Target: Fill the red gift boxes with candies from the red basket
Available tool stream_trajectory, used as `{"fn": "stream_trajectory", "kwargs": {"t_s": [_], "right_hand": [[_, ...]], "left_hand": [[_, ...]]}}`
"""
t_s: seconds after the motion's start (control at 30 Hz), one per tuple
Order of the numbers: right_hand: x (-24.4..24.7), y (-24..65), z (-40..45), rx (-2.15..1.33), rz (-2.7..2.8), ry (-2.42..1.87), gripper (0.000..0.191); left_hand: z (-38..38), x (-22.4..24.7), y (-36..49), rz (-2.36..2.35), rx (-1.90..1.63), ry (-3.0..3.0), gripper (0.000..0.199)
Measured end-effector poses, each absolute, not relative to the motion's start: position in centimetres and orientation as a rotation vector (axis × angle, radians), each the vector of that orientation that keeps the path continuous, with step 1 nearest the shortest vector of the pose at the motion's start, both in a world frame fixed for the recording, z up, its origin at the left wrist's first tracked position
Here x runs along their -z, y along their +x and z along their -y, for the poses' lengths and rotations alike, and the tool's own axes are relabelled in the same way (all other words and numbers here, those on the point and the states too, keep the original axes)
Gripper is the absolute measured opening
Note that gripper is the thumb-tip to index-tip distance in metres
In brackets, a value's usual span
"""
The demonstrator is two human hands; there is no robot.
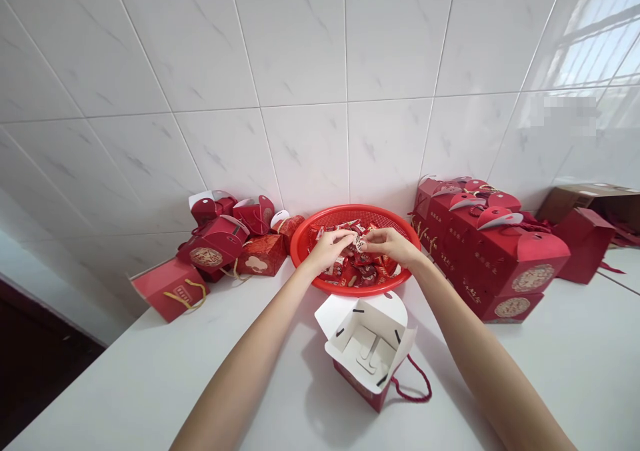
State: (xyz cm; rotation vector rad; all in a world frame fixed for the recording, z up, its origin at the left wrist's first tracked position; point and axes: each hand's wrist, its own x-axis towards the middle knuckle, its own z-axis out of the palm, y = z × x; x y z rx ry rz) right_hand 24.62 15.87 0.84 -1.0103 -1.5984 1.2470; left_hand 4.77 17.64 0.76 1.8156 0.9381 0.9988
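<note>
In the head view, both bare hands meet over a red plastic basket (350, 291), which stands against the tiled wall (300, 51) on a white table (145, 377). The left hand (330, 247) and the right hand (393, 245) have their fingertips pinched together from either side on a small wrapped sweet (359, 243), held above the middle of the basket; its print is too small to read. More red wrapped sweets (350, 274) lie heaped inside the basket, below the fingers. Just in front of the basket, between the forearms, an open gift box (360, 385) stands upright with its flaps spread, its white inside facing up and a dark red cord (425, 375) looping out on its right onto the table. To the left of the basket sits a cluster of red boxes (213, 237), with a red box with a yellow cord (167, 289) nearest the table's edge. To the right, red gift boxes (480, 257) stand stacked in rows, and beyond them is a brown carton (570, 201).
</note>
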Motion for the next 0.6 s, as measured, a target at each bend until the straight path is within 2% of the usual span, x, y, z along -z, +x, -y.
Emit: {"fn": "stream_trajectory", "kwargs": {"t_s": [0.1, 0.23, 0.33, 0.43, 0.6], "right_hand": [[-0.7, 24.5, -16.2, -1.141, 1.360, -1.072, 0.024], [-0.7, 24.4, -16.2, -1.117, 1.244, -1.099, 0.021], [-0.8, 24.3, -16.0, -1.121, 1.236, -1.098, 0.019], [-1.1, 24.2, -15.9, -1.131, 1.189, -1.100, 0.019], [-1.2, 24.1, -16.1, -1.139, 1.187, -1.099, 0.022]], "left_hand": [[-17.7, -0.5, 5.1, -0.994, -0.804, 1.803, 0.027], [-17.6, -0.3, 5.5, -0.986, -0.254, 2.158, 0.026], [-17.6, -0.4, 5.6, -1.030, 0.066, 2.336, 0.054], [-18.0, -0.4, 5.5, -1.017, 0.194, 2.439, 0.080], [-19.2, -0.8, 5.6, -1.028, 0.295, 2.421, 0.086]]}}
